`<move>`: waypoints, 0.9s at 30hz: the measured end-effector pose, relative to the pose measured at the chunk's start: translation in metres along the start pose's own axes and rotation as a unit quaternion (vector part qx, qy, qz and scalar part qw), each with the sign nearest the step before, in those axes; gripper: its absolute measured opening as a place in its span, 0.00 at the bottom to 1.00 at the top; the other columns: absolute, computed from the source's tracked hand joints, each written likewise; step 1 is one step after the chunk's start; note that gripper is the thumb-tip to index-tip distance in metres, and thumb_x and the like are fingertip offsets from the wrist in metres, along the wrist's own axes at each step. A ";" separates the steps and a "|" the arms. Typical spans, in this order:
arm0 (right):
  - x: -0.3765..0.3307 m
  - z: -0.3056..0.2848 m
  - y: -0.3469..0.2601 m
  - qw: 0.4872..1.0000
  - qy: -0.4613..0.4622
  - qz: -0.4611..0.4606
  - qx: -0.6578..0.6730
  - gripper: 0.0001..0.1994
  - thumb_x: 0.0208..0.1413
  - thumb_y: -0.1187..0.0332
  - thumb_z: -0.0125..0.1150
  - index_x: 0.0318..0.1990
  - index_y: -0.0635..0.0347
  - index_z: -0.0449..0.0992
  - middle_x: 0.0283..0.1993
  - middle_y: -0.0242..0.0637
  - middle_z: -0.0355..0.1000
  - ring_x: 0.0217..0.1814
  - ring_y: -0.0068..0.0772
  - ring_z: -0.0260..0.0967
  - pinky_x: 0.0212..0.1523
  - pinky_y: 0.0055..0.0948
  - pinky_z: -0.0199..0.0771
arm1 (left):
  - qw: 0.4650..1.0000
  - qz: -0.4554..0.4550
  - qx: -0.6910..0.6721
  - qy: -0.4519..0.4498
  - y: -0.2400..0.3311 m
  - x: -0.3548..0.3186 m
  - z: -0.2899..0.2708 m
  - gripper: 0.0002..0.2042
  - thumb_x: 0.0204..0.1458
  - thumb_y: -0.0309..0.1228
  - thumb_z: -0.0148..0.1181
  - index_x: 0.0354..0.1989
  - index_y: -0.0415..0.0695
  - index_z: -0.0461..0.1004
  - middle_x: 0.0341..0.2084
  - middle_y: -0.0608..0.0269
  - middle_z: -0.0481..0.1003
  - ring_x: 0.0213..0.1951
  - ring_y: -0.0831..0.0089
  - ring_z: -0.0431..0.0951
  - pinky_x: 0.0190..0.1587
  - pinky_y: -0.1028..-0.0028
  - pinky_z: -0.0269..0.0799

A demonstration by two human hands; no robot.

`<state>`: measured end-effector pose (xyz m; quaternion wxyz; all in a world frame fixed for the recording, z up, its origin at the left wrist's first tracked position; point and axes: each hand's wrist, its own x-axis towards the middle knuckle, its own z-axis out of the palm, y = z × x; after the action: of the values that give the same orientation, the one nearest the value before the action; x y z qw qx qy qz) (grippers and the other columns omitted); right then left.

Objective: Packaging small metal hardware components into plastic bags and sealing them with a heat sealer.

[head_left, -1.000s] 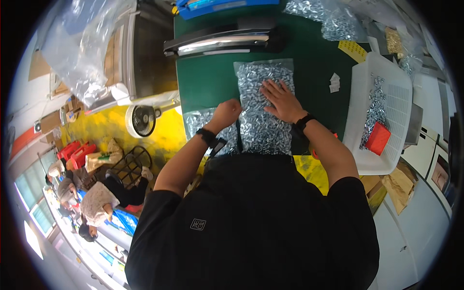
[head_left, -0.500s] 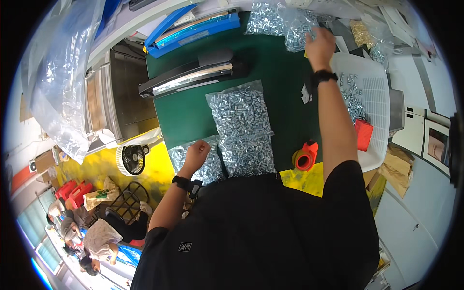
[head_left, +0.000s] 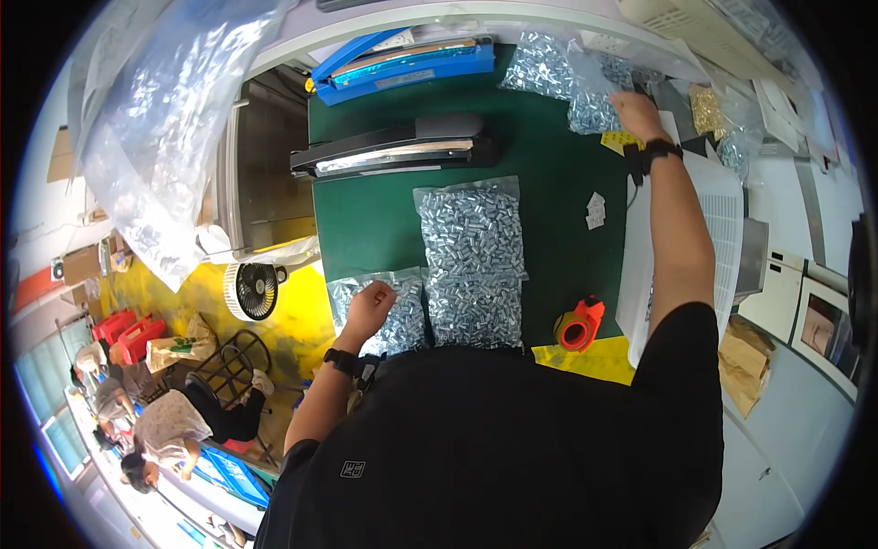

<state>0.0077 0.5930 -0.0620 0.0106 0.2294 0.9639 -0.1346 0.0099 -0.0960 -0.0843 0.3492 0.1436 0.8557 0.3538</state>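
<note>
My left hand (head_left: 369,313) is closed, its fingers curled in above a clear bag of small silvery metal sleeves (head_left: 402,320) at the table's near left. What the fingers hold, if anything, is hidden. Beside it, two more filled bags lie end to end, the upper bag (head_left: 471,224) above the lower bag (head_left: 476,311). At the far right, my right hand (head_left: 638,117) has its fingers drawn together at the edge of another clear bag of metal sleeves (head_left: 593,108). One more such bag (head_left: 540,69) lies to its left.
A black bag sealer (head_left: 402,146) and a blue bag sealer (head_left: 402,73) stand on the green table (head_left: 361,220). Right of centre are a red tape dispenser (head_left: 578,325) and paper scraps (head_left: 595,210). My right arm crosses a white basket (head_left: 640,265). People (head_left: 169,425) sit at lower left.
The whole view has shifted, so the table appears lower and further right. My right forearm now covers the red block and loose sleeves in the basket. Both hands stay by the same bags.
</note>
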 end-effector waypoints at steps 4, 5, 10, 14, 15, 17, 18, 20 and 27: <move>-0.033 -0.002 -0.045 0.999 -0.007 -0.032 -0.023 0.21 0.64 0.53 0.55 0.30 0.63 0.78 0.34 0.57 0.75 0.41 0.63 0.74 0.43 0.55 0.71 | 1.000 -0.020 -0.016 0.005 -0.007 -0.016 0.004 0.09 0.57 0.33 0.64 0.37 0.39 0.78 0.27 0.57 0.81 0.31 0.68 0.82 0.36 0.69 0.76; -0.045 0.003 -0.045 0.999 -0.009 -0.034 -0.025 0.21 0.64 0.53 0.55 0.30 0.63 0.78 0.34 0.57 0.75 0.41 0.63 0.74 0.43 0.55 0.71 | 0.999 -0.025 -0.024 -0.005 -0.007 -0.015 0.004 0.09 0.57 0.33 0.64 0.37 0.39 0.78 0.27 0.57 0.81 0.31 0.68 0.82 0.37 0.69 0.76; -0.114 0.025 -0.087 0.992 -0.001 -0.022 0.127 0.23 0.64 0.54 0.57 0.25 0.65 0.75 0.25 0.53 0.72 0.30 0.59 0.71 0.31 0.50 0.67 | 0.998 -0.015 -0.059 -0.025 0.002 -0.020 0.008 0.10 0.58 0.33 0.64 0.39 0.39 0.78 0.29 0.57 0.81 0.32 0.69 0.82 0.38 0.70 0.76; -0.173 0.014 -0.163 0.974 0.019 -0.019 0.227 0.22 0.64 0.58 0.60 0.23 0.67 0.70 0.19 0.44 0.66 0.21 0.41 0.64 0.25 0.40 0.62 | 0.996 -0.002 -0.078 -0.035 0.016 -0.024 0.001 0.09 0.60 0.32 0.63 0.40 0.38 0.77 0.28 0.63 0.79 0.31 0.77 0.77 0.38 0.73 0.74; -0.183 0.009 -0.187 0.958 0.010 0.001 0.286 0.22 0.65 0.60 0.62 0.23 0.68 0.68 0.17 0.39 0.62 0.20 0.28 0.61 0.24 0.34 0.60 | 0.996 -0.008 -0.081 -0.029 0.014 -0.027 0.002 0.09 0.60 0.32 0.63 0.40 0.38 0.77 0.28 0.63 0.79 0.31 0.77 0.77 0.38 0.73 0.74; -0.196 -0.003 -0.232 0.948 -0.012 -0.017 0.319 0.22 0.65 0.61 0.62 0.22 0.67 0.68 0.17 0.34 0.63 0.21 0.23 0.61 0.24 0.31 0.59 | 0.995 0.010 -0.093 -0.026 0.012 -0.023 0.001 0.09 0.60 0.32 0.63 0.40 0.38 0.77 0.28 0.63 0.79 0.32 0.78 0.77 0.38 0.74 0.74; -0.201 -0.006 -0.253 0.934 -0.034 -0.030 0.354 0.22 0.65 0.61 0.61 0.21 0.66 0.69 0.17 0.30 0.63 0.22 0.18 0.61 0.24 0.28 0.59 | 0.995 0.018 -0.099 -0.023 0.010 -0.022 0.002 0.09 0.60 0.32 0.63 0.40 0.38 0.77 0.29 0.63 0.79 0.32 0.78 0.77 0.38 0.74 0.74; -0.208 -0.011 -0.294 0.919 -0.069 -0.027 0.387 0.21 0.66 0.61 0.61 0.21 0.64 0.70 0.17 0.29 0.64 0.21 0.18 0.61 0.24 0.27 0.59 | 0.993 0.021 -0.112 -0.014 0.015 -0.019 -0.004 0.09 0.60 0.32 0.63 0.40 0.38 0.77 0.29 0.61 0.80 0.32 0.76 0.78 0.38 0.73 0.74; -0.201 0.034 -0.392 0.883 -0.125 -0.059 0.448 0.20 0.64 0.60 0.61 0.22 0.64 0.73 0.18 0.33 0.70 0.20 0.25 0.67 0.24 0.30 0.63 | 0.974 0.058 -0.213 0.053 0.003 -0.010 -0.029 0.08 0.60 0.29 0.63 0.41 0.36 0.76 0.31 0.63 0.79 0.33 0.79 0.76 0.39 0.75 0.73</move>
<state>0.0121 0.1591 0.0213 0.0189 0.1335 0.8036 -0.5797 -0.0033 -0.1130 -0.0624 0.3053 0.0960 0.7681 0.5546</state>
